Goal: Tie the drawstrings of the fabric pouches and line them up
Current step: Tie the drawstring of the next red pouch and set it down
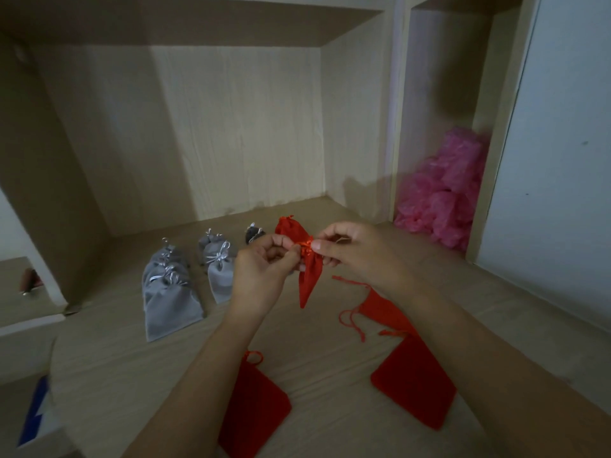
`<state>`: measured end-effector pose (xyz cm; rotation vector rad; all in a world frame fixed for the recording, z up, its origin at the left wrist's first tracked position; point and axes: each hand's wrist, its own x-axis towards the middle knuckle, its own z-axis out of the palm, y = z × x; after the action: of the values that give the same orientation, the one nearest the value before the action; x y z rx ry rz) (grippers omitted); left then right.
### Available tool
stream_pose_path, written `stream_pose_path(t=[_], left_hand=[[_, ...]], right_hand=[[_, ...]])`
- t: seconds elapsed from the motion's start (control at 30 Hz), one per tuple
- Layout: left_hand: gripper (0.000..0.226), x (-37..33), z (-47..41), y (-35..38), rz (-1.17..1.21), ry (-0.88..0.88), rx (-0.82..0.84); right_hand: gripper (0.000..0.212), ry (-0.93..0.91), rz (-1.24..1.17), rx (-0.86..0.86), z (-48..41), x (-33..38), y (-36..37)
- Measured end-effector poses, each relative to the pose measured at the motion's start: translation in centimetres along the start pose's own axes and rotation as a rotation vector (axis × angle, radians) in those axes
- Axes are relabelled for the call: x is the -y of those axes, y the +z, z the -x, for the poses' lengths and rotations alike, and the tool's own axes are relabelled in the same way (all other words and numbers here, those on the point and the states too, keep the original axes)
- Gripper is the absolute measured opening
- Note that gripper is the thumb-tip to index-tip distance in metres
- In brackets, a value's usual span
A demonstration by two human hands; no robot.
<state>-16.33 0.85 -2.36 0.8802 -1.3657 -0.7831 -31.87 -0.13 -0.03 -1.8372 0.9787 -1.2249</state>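
Knot-tying step: left hand (261, 272) and right hand (353, 251), fingers (318, 246) curled, pinch the drawstring (305, 246) of a red pouch (309, 284) held over the desk (115, 375) near centre. Tied grey pouches (172, 292) lie in rows at 9 o'clock. Next move likely needs pulling the knot tight, then placing the pouch in line.

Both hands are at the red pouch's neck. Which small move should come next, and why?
Probably pull the hands apart to tighten the knot: the left hand and right hand pinch the drawstring at the gathered neck of the red pouch.
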Motion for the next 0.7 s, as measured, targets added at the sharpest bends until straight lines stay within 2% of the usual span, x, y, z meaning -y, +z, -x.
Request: stream_pose_path(t=[0.13,0.3,0.4,0.5,0.6,0.7], left_hand=[[0.015,0.0,0.1,0.3,0.017,-0.037,0.042],[0.02,-0.3,0.4,1.0,0.144,-0.115,0.09],[0.021,-0.2,0.5,1.1,0.218,-0.203,0.115],[0.004,-0.3,0.9,1.5,0.282,-0.277,0.176],[0.012,0.2,1.0,2.1,0.192,-0.282,0.167],[0.009,0.6,0.6,2.3,0.094,-0.29,0.098]], right_hand=[[0.015,-0.03,0.001,-0.109,-0.2,-0.3,-0.3],[0.019,0.022,-0.164,-0.148,-0.1,-1.3,0.8],[0.019,-0.106,-0.106,-0.132,-0.3,-1.5,0.5],[0.012,-0.201,0.006,-0.136,-0.3,-1.9,-0.6],[0.016,-0.194,0.074,-0.153,-0.3,-2.4,-1.2],[0.017,-0.179,0.051,-0.149,-0.2,-2.6,-1.2]])
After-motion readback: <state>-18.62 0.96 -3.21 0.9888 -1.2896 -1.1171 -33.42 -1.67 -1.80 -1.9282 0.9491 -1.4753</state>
